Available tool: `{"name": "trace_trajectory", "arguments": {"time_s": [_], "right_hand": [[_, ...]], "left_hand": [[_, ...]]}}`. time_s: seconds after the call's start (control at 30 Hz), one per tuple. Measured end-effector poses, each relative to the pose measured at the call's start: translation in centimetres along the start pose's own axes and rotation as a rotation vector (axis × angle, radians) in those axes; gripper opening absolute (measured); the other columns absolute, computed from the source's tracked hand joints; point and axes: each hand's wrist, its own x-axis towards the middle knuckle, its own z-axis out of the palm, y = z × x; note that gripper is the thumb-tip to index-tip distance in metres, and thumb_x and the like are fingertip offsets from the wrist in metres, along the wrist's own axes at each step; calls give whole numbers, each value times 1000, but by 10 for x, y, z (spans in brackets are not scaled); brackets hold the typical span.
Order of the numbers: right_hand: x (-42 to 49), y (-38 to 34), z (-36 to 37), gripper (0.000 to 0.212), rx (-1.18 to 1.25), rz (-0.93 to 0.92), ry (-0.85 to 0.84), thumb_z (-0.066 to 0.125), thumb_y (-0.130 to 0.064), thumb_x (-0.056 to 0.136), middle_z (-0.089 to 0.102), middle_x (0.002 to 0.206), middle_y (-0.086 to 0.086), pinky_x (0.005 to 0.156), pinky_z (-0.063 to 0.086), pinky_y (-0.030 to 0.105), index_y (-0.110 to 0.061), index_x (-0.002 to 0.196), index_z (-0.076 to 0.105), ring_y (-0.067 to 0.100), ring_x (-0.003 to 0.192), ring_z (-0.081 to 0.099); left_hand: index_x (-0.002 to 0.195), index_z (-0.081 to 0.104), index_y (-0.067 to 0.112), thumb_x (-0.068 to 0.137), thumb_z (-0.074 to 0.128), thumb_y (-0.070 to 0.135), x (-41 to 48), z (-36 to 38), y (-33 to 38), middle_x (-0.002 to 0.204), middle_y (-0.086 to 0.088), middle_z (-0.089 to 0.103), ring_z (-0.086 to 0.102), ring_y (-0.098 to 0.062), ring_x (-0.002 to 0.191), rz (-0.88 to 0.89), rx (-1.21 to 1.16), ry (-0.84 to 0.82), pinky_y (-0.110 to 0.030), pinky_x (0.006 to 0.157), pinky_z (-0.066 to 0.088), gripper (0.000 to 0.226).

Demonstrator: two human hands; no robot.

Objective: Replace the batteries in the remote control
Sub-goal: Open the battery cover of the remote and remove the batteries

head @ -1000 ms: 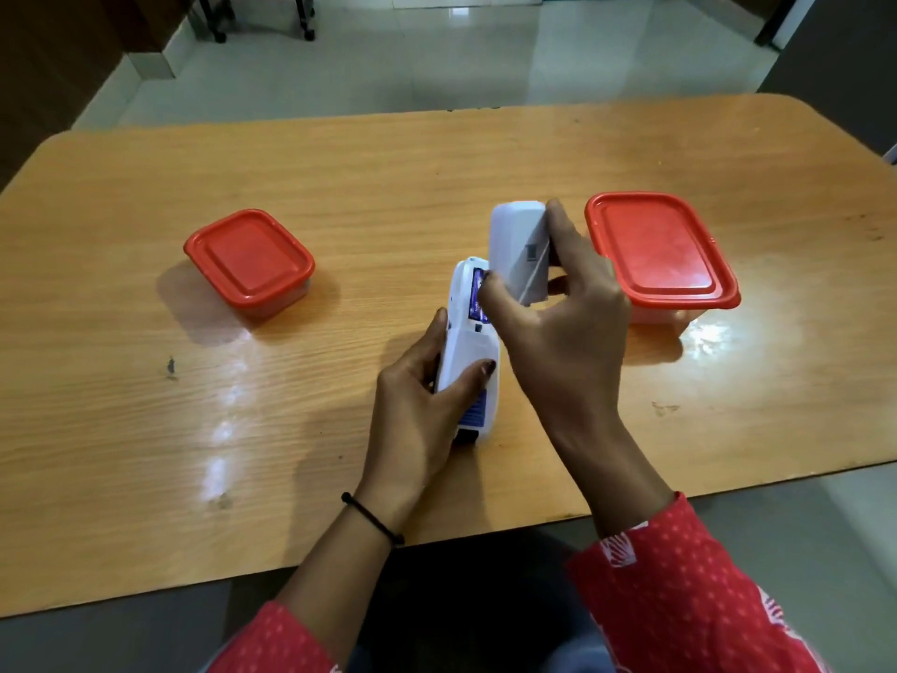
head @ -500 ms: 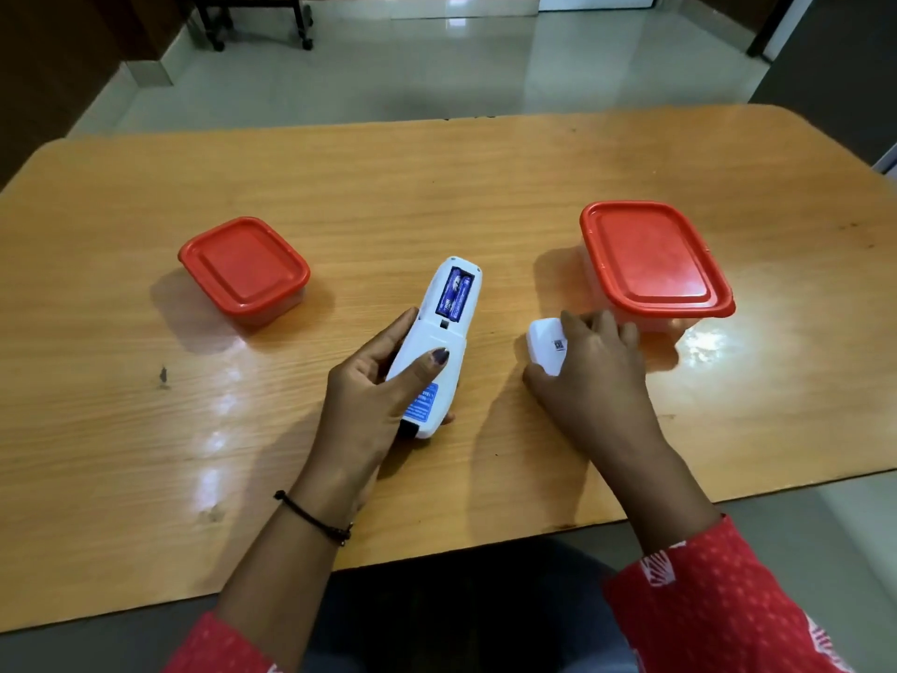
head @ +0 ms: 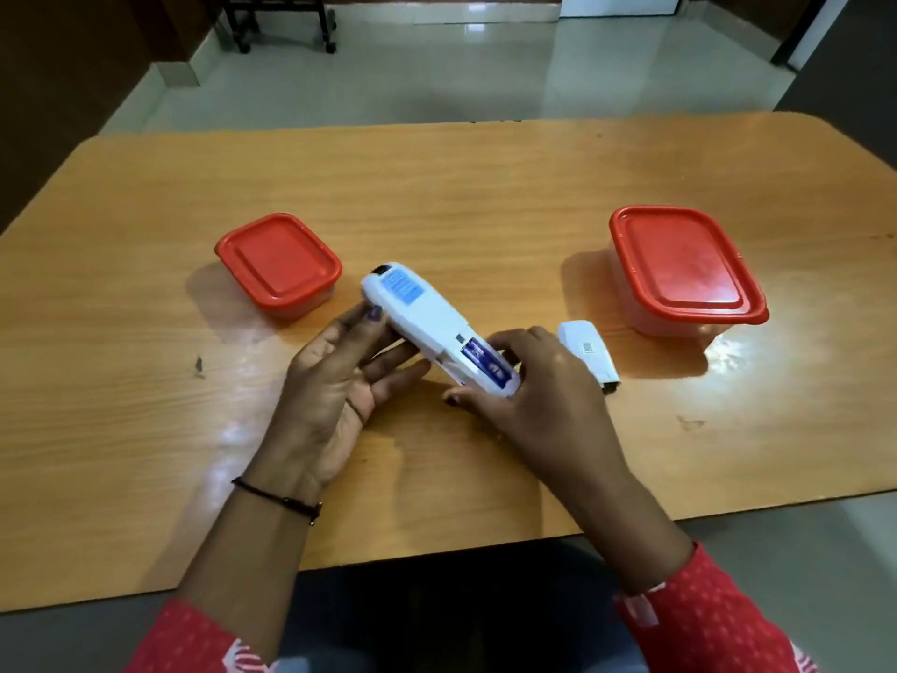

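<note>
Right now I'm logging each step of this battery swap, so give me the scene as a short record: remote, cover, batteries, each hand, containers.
remote control: white, back side up, lying aslant, compartment open
battery cover: off, on the table right of the remote
batteries: blue-labelled, seated in the compartment
left hand: palm up, supporting the remote's middle
right hand: fingers around the compartment end
small red-lidded container: closed, far left
large red-lidded container: closed, far right
</note>
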Motion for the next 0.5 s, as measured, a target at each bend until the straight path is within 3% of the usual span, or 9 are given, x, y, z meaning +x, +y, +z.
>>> {"name": "trace_trajectory", "arguments": {"time_s": [0.13, 0.27, 0.4, 0.5], "right_hand": [[-16, -17, 18, 55, 40, 58, 9, 75, -47, 70, 58, 98, 0, 74, 44, 29, -17, 113, 59, 18, 89, 58], [-24, -22, 25, 59, 102, 73, -38, 73, -40, 75, 56, 101, 0, 76, 48, 31, -17, 126, 54, 18, 88, 59], [-26, -27, 29, 44, 135, 17, -73, 73, -30, 77, 49, 86, -6, 68, 49, 31, -18, 118, 60, 14, 71, 56], [-22, -23, 28, 47, 145, 12, -95, 74, -30, 76, 50, 87, -7, 70, 49, 32, -18, 119, 60, 14, 74, 57]], "left_hand": [[124, 55, 5, 85, 58, -3, 3, 9, -17, 118, -13, 66, 65, -23, 107, 62, 68, 44, -33, 88, 55, 40], [121, 61, 3, 84, 60, -7, 7, 8, -23, 114, -8, 69, 67, -15, 102, 128, 289, 85, -23, 82, 56, 38], [116, 64, 2, 85, 60, -4, 8, 6, -22, 105, -7, 72, 69, -12, 91, 189, 505, 138, -22, 77, 57, 32], [114, 66, 3, 86, 61, -3, 7, 2, -17, 98, -4, 72, 69, -1, 81, 240, 647, 100, -13, 70, 54, 29]]}}
